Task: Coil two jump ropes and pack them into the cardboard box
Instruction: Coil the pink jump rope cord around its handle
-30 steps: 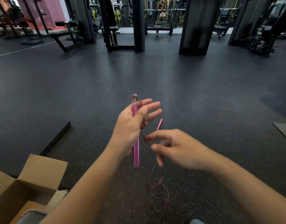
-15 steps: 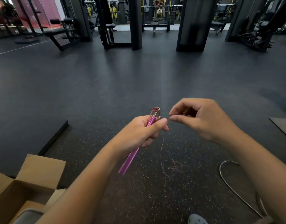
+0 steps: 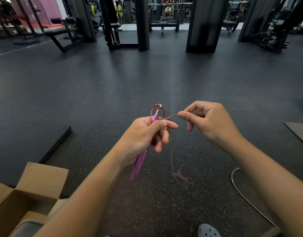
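Right now the left hand (image 3: pixel 143 134) is gripping the pink handle (image 3: pixel 142 159) of a jump rope, thumb and fingers curled round its upper part. The handle's long axis is running from about 7 o'clock, where its free end is pointing down toward the floor, up to 1 o'clock, where the metal swivel tip (image 3: pixel 159 106) is sticking out above the fist. A few turns of thin pink cord (image 3: pixel 171 115) are already looping round that tip. The right hand (image 3: pixel 208 122) is sitting just beside the left, at 3 o'clock from it, pinching the cord between thumb and forefinger with the other fingers curled in. The short span of cord between the two hands is arching slightly, so the right hand is the one placed to carry the next wrap over the tip. Below, the loose remainder is hanging down and lying in a small tangle (image 3: pixel 182 177) on the floor at 5 o'clock from the left hand.

A second, pale rope (image 3: pixel 236 187) is lying curved on the floor at 4 o'clock, untouched. The open cardboard box (image 3: pixel 43 178) is standing at 8 o'clock, nearer the left arm. A grey shoe (image 3: pixel 208 230) is showing at the bottom edge. The surface is dark speckled rubber gym flooring (image 3: pixel 147 79), with benches and racks at 12 o'clock.
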